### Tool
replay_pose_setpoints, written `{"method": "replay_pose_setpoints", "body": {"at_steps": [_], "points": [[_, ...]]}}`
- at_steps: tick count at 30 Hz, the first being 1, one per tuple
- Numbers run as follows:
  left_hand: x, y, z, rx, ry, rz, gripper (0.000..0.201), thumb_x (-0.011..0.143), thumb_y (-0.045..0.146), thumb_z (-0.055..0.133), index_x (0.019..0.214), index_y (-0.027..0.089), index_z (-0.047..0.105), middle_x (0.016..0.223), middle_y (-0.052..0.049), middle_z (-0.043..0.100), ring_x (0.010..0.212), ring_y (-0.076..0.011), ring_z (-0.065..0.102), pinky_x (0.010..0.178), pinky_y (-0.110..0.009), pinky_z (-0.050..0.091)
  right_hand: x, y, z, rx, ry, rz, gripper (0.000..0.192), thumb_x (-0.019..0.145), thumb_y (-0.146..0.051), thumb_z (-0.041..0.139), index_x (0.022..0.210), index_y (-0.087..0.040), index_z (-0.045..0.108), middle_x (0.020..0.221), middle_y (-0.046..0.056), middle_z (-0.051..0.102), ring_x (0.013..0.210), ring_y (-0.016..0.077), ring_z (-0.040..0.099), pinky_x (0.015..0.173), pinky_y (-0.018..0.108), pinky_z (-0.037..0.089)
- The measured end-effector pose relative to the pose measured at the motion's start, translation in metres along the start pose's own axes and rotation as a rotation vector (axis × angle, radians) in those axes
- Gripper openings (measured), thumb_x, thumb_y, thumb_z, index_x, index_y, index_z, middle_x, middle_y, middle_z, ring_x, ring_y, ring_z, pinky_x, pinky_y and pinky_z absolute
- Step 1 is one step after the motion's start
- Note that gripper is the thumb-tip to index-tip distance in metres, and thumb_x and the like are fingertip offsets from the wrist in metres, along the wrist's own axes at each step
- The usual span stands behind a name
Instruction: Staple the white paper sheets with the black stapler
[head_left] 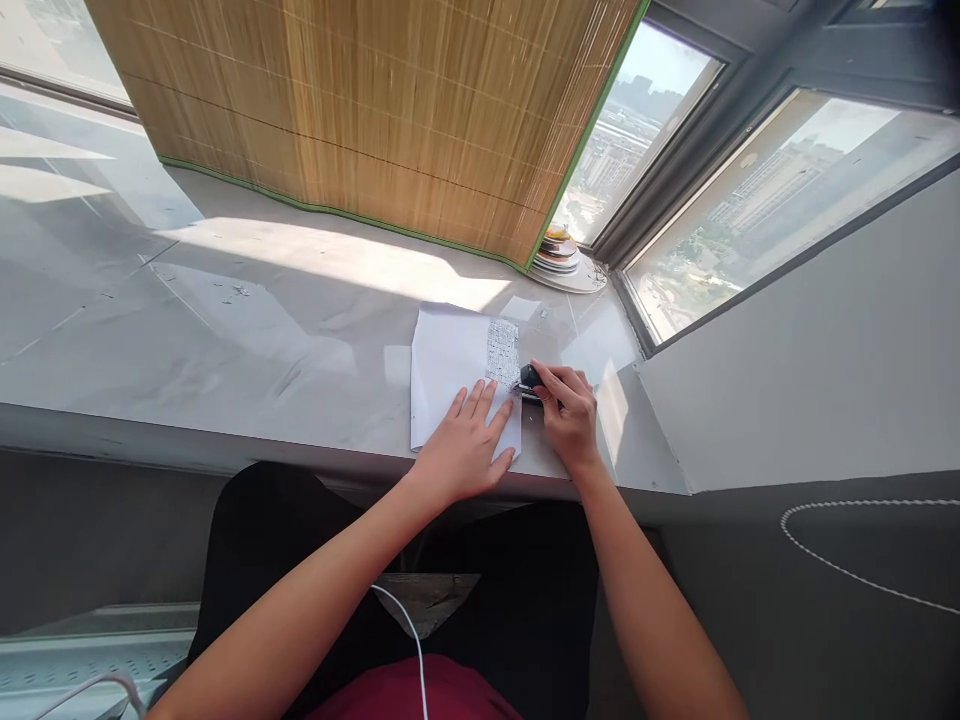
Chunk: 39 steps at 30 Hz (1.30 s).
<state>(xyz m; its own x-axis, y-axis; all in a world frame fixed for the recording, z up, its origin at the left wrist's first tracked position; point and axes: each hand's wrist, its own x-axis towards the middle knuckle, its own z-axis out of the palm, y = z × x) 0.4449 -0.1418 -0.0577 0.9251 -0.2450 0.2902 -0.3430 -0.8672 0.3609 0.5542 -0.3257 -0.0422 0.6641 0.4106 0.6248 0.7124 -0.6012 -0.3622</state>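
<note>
1. One white paper (448, 365) lies near the front edge of the pale window ledge (300, 385); along its upper right side I see a patch (502, 350) of dense grey marks, too fine to resolve.
2. A black stapler (530, 376) meets the paper's right edge at the patch's near end; the grip of the right hand (571, 412) is clamped on it.
3. The left hand (463, 442) rests flat on the paper, its grip apart, fingers spread.
4. Farther out, I note stacked plates (557, 257) beside the corner windows (780, 215) and a green-edged bamboo blind (360, 110).
</note>
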Motion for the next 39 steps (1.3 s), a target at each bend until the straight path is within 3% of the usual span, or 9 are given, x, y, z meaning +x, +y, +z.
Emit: {"method": "replay_pose_setpoints", "body": {"at_steps": [7, 20, 31, 39], "points": [[0.001, 0.000, -0.002, -0.006, 0.001, 0.007, 0.072, 0.099, 0.048, 0.049, 0.161, 0.017, 0.031, 0.171, -0.018, 0.026, 0.160, -0.0364, 0.017, 0.130, -0.057, 0.019, -0.002, -0.003, 0.003, -0.048, -0.077, -0.038, 0.044, 0.103, -0.022, 0.052, 0.143, -0.037, 0.063, 0.116, 0.005, 0.070, 0.101, 0.0245, 0.062, 0.096, 0.044, 0.047], [0.001, 0.002, -0.003, -0.011, -0.003, -0.008, 0.073, 0.098, 0.048, 0.051, 0.161, 0.017, 0.032, 0.170, -0.016, 0.028, 0.160, -0.0362, 0.018, 0.130, -0.055, 0.018, -0.002, -0.002, 0.003, -0.085, -0.073, -0.023, 0.044, 0.103, -0.021, 0.050, 0.142, -0.037, 0.063, 0.113, 0.005, 0.069, 0.100, 0.0251, 0.061, 0.092, 0.043, 0.046], [0.002, 0.003, -0.004, 0.026, -0.017, -0.010, 0.073, 0.098, 0.049, 0.050, 0.161, 0.016, 0.033, 0.170, -0.016, 0.029, 0.160, -0.0362, 0.019, 0.130, -0.055, 0.018, -0.003, -0.007, 0.005, -0.187, -0.107, -0.037, 0.042, 0.104, -0.020, 0.051, 0.141, -0.035, 0.064, 0.113, 0.006, 0.069, 0.102, 0.0241, 0.059, 0.095, 0.042, 0.038], [0.002, 0.005, -0.007, 0.076, -0.043, -0.005, 0.072, 0.100, 0.049, 0.048, 0.160, 0.011, 0.035, 0.170, -0.021, 0.024, 0.160, -0.0358, 0.019, 0.129, -0.055, 0.018, -0.002, -0.018, 0.006, -0.393, -0.194, -0.054, 0.046, 0.101, -0.013, 0.050, 0.137, -0.035, 0.066, 0.115, 0.006, 0.068, 0.107, 0.0246, 0.056, 0.099, 0.045, 0.028]]}}
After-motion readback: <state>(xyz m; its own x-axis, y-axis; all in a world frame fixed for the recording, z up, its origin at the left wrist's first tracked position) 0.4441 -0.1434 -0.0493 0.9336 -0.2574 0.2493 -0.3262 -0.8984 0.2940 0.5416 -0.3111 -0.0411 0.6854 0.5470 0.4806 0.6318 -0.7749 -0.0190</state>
